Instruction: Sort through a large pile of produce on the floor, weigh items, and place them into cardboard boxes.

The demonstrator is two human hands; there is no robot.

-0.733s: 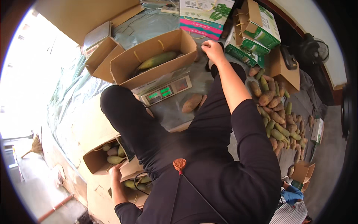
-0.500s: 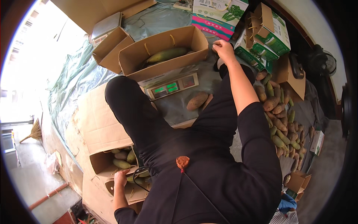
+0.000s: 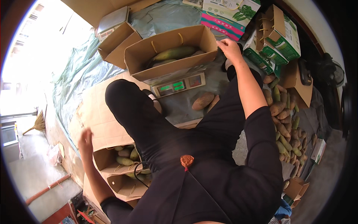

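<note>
An open cardboard box (image 3: 171, 67) with string handles stands on a digital scale (image 3: 181, 86) beyond my knees. Inside lie a long green vegetable (image 3: 175, 53) and browner ones partly hidden by the near wall. My right hand (image 3: 230, 50) is closed, thumb and fingers pinched at the box's right rim. Over the flat cardboard sheet at the left, my left hand (image 3: 85, 140) is raised, slightly smeared by motion, its fingers unclear. Just right of it, an open carton (image 3: 102, 158) lies with several green vegetables (image 3: 126, 160) inside. A second carton (image 3: 121, 183) lies below that one.
A pile of brown and green tubers (image 3: 285, 119) covers the floor at right. Green-white cartons (image 3: 276, 41) stand at the far right, near a fan (image 3: 332, 71). Two brown tubers (image 3: 203, 100) lie between my legs. An open box (image 3: 119, 44) stands left of the scale.
My left hand has left the lower-left cartons and moved up and outward. My right hand has come in against the box's right rim. The whole view has shifted slightly.
</note>
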